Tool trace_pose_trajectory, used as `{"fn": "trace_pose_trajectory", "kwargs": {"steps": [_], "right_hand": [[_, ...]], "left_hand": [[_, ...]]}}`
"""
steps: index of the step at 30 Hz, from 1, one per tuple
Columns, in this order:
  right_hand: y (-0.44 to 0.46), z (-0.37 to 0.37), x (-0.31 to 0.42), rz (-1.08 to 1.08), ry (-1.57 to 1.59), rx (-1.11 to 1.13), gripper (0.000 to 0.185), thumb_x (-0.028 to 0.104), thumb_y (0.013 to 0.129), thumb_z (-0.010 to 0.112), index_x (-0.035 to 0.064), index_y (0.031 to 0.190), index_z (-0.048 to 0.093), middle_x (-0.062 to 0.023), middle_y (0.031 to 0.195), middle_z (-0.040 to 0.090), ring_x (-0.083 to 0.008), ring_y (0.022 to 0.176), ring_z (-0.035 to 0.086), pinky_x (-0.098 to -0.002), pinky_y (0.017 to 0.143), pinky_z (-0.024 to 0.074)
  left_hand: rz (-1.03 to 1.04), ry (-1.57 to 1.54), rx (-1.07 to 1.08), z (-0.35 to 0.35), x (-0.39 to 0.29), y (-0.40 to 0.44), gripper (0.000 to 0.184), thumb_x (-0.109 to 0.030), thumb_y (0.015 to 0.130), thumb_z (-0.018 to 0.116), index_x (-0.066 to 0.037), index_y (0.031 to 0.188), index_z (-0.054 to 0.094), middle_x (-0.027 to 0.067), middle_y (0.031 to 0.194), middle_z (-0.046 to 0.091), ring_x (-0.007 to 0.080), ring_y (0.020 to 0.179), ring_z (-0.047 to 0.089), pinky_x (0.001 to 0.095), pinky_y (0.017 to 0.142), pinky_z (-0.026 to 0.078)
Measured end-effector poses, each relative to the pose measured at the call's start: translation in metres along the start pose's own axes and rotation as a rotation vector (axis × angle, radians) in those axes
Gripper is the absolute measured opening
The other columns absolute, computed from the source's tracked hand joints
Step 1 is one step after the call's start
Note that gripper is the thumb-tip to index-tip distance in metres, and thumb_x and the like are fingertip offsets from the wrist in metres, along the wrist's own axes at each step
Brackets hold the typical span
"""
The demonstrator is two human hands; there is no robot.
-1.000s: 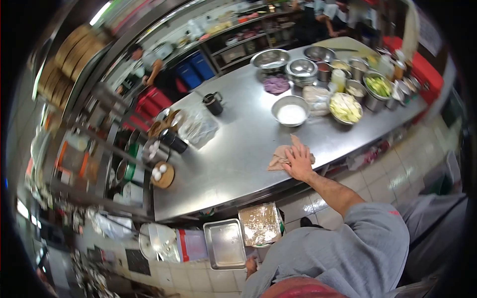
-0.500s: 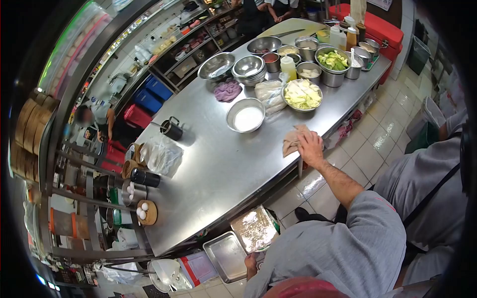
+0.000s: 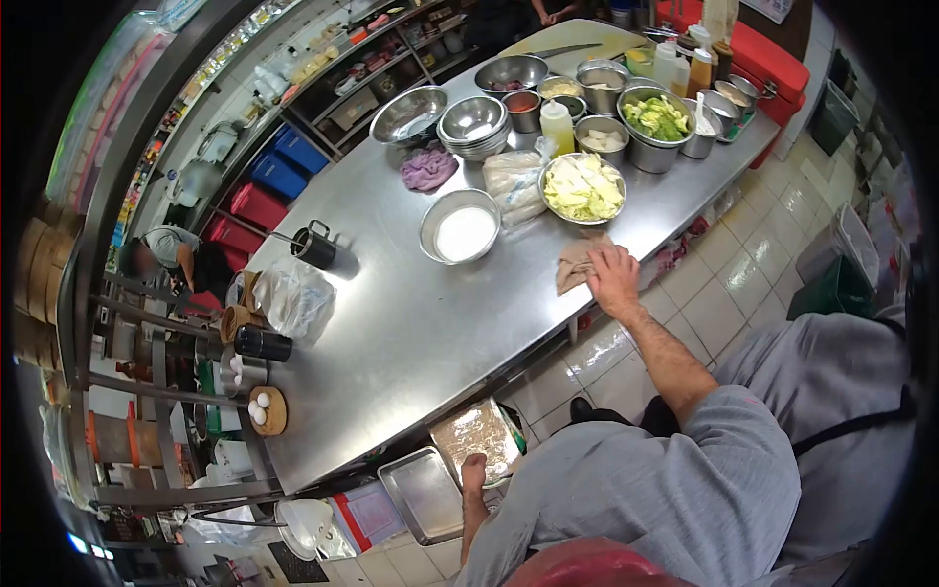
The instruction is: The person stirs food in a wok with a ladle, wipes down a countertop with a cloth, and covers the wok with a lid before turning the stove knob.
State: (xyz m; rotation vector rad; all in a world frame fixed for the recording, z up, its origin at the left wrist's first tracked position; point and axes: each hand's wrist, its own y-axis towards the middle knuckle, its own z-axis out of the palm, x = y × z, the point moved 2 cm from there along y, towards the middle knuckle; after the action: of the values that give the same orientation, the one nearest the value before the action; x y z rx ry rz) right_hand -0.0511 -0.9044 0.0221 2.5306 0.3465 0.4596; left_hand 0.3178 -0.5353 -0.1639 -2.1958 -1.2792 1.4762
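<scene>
My right hand (image 3: 614, 281) presses a crumpled beige cloth (image 3: 577, 262) onto the steel table near its front edge, fingers bent over it. Just beyond the cloth is a metal bowl of chopped cabbage (image 3: 584, 188). To its left stands a metal bowl with white contents (image 3: 462, 228), beside a plastic bag of pale contents (image 3: 514, 186). My left hand (image 3: 473, 474) hangs low by my body, its fingers curled and nothing visible in them. Below it in view are a foil-like covered tray (image 3: 476, 437) and a bare metal tray (image 3: 426, 497).
Metal bowls (image 3: 473, 127), a purple cloth (image 3: 428, 169), squeeze bottles (image 3: 557, 130) and a knife (image 3: 559, 50) occupy the table's far part. A black jug (image 3: 315, 246), plastic bag (image 3: 293, 296) and egg basket (image 3: 267, 411) line the left. Another person (image 3: 174, 249) is beyond the shelving.
My left hand has risen and come more into view beside the trays. My right hand stays on the cloth, with little movement. The whole view has shifted slightly.
</scene>
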Motion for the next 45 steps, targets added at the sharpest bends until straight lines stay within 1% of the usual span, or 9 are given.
{"fn": "trace_pose_trajectory", "kwargs": {"steps": [8,12,18,23,28,32,33,37,45], "right_hand": [[0.019,0.005,0.001,0.074,-0.046,0.137,0.048,0.025,0.074,0.063,0.0108,0.119,0.051,-0.0098,0.123,0.045,-0.0331,0.115,0.037,-0.0514,0.094,0.0304],[0.012,0.000,0.035,0.034,0.026,0.349,0.059,0.034,0.079,0.063,0.0085,0.127,0.043,-0.0158,0.132,0.036,-0.0387,0.120,0.030,-0.0565,0.098,0.0260],[-0.002,-0.004,0.068,-0.211,0.081,0.463,0.071,0.044,0.080,0.061,0.0100,0.137,0.036,-0.0182,0.141,0.027,-0.0445,0.129,0.019,-0.0605,0.103,0.0164],[0.001,0.001,0.065,-0.242,0.103,0.504,0.073,0.046,0.081,0.060,0.0111,0.140,0.034,-0.0184,0.143,0.026,-0.0451,0.129,0.018,-0.0612,0.103,0.0159],[0.008,0.008,0.077,-0.099,0.025,0.576,0.075,0.048,0.081,0.060,0.0105,0.140,0.033,-0.0179,0.144,0.024,-0.0456,0.128,0.020,-0.0620,0.102,0.0158],[0.034,0.017,0.108,0.148,0.202,0.761,0.070,0.027,0.081,0.060,0.0080,0.141,0.030,-0.0202,0.141,0.030,-0.0402,0.127,0.029,-0.0489,0.103,0.0276],[0.047,0.020,0.118,0.187,0.682,0.764,0.065,0.010,0.080,0.054,0.0045,0.140,0.031,-0.0195,0.136,0.040,-0.0315,0.121,0.042,-0.0393,0.099,0.0374],[0.051,0.042,0.144,0.573,1.412,0.834,0.056,-0.001,0.079,0.050,-0.0015,0.134,0.038,-0.0147,0.129,0.050,-0.0209,0.117,0.048,-0.0310,0.094,0.0417],[0.031,0.049,0.155,0.283,0.940,0.563,0.041,0.004,0.083,0.054,0.0007,0.124,0.051,-0.0116,0.110,0.060,-0.0182,0.094,0.059,-0.0290,0.081,0.0485]], "left_hand": [[0.259,-0.230,0.515,-0.004,-0.191,-0.063,0.025,-0.021,0.092,0.057,0.000,0.105,0.058,0.0052,0.083,0.062,0.0122,0.071,0.059,0.0262,0.068,0.049],[0.469,-0.236,0.463,0.010,-0.276,-0.049,0.022,-0.015,0.091,0.056,0.000,0.107,0.055,0.0027,0.084,0.059,0.0098,0.074,0.056,0.0251,0.071,0.048],[0.550,-0.409,0.333,0.042,-0.372,0.014,0.060,-0.021,0.088,0.062,-0.002,0.136,0.030,0.0138,0.120,0.053,0.0176,0.094,0.057,0.0290,0.078,0.046],[0.532,-0.603,0.219,0.055,-0.422,0.066,0.071,-0.022,0.086,0.064,-0.002,0.139,0.022,0.0171,0.128,0.046,0.0196,0.103,0.053,0.0327,0.081,0.046],[0.677,-0.602,0.149,0.068,-0.420,0.087,0.063,-0.020,0.082,0.067,0.004,0.129,0.034,0.0190,0.122,0.049,0.0214,0.103,0.053,0.0345,0.086,0.046],[1.024,-0.031,-0.018,0.070,-0.404,0.048,0.052,-0.027,0.082,0.063,0.001,0.123,0.044,0.0192,0.121,0.050,0.0334,0.110,0.049,0.0418,0.096,0.039],[1.125,0.063,0.006,0.068,-0.406,0.032,0.050,-0.028,0.083,0.062,-0.002,0.123,0.045,0.0185,0.121,0.049,0.0343,0.112,0.048,0.0429,0.097,0.037],[1.224,0.307,-0.021,0.063,-0.389,0.027,0.050,-0.036,0.091,0.049,-0.008,0.132,0.042,0.0135,0.138,0.037,0.0301,0.129,0.033,0.0515,0.104,0.024],[0.972,0.682,-0.303,-0.021,-0.355,0.078,0.056,-0.045,0.089,0.050,-0.012,0.134,0.043,0.0126,0.142,0.034,0.0301,0.133,0.028,0.0546,0.107,0.018]]}}
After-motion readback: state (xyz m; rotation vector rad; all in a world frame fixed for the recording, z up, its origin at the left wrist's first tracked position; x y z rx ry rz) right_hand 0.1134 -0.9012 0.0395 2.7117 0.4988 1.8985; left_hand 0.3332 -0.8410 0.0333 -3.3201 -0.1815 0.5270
